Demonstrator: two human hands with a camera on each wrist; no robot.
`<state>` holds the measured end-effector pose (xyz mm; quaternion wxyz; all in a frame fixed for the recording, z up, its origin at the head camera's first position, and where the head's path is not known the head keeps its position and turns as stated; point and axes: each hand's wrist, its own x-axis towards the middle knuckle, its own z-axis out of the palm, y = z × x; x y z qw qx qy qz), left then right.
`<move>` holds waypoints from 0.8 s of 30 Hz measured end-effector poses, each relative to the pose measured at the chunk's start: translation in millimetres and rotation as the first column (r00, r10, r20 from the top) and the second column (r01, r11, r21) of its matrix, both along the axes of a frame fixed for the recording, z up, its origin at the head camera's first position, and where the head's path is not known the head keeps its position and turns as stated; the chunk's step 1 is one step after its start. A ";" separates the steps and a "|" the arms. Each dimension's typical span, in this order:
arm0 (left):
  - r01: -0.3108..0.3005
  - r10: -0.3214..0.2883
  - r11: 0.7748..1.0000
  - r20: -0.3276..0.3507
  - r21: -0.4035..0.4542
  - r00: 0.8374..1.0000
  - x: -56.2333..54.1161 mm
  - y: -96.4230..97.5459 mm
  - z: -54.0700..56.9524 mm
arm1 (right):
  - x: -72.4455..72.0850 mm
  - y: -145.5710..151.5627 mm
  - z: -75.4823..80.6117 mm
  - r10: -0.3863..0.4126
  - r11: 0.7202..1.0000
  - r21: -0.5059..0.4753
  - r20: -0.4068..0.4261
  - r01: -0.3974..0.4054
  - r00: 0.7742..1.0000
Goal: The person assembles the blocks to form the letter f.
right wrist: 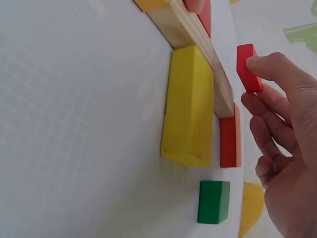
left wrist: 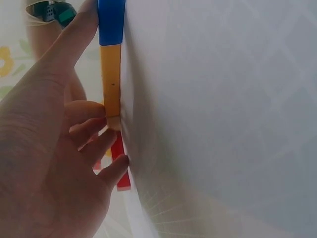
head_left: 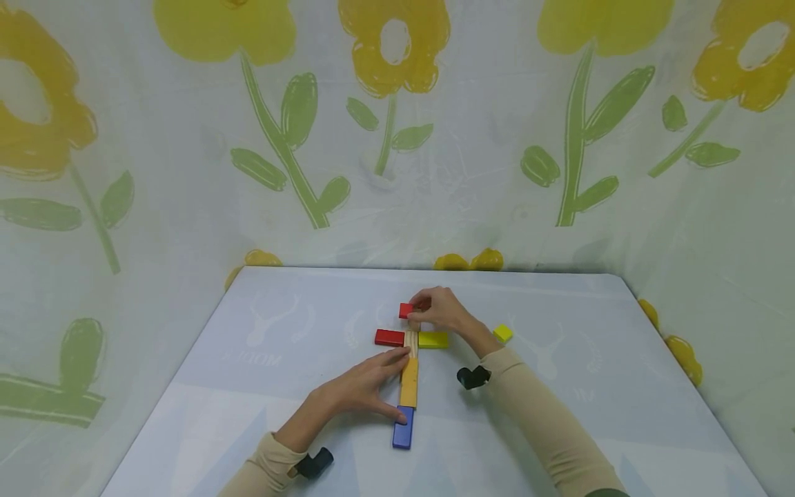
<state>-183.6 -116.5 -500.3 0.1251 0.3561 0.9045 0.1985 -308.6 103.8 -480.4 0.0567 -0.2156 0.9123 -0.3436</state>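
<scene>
My right hand point(head_left: 441, 308) pinches a small red block point(right wrist: 247, 67) between thumb and fingertips, above the far end of a row of blocks. The row runs away from me: a blue block point(head_left: 402, 431), an orange block point(head_left: 408, 386), then a plain wooden block point(head_left: 410, 339). A longer red block point(head_left: 389, 337) lies to the wooden one's left and a yellow block point(head_left: 433, 339) to its right. Along the row's left side stretches my left hand point(head_left: 363, 383), its thumb on the blue block and its extended fingertips at the join of orange and wood.
A small yellow block point(head_left: 502, 333) lies apart on the right of the table point(head_left: 298, 331). Beyond the wooden block, the right wrist view shows another red block point(right wrist: 228, 141) and a green block point(right wrist: 213, 202). A flower-patterned curtain point(head_left: 472, 159) hangs behind the table.
</scene>
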 end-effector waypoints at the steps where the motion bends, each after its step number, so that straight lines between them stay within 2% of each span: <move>1: 0.001 -0.001 1.000 0.002 0.001 1.000 -0.1 -0.1 0.0 | -0.9 2.1 0.7 -0.004 1.000 -0.002 -0.009 0.004 1.000; 10: 0.000 -0.001 1.000 0.022 0.007 1.000 -0.9 0.4 0.2 | -12.6 26.7 4.3 -0.044 0.999 0.002 -0.043 0.044 0.998; 24: -0.012 0.012 1.000 0.036 0.008 0.999 0.6 0.4 -0.3 | -20.8 64.7 1.7 -0.168 0.986 0.013 0.046 0.168 0.985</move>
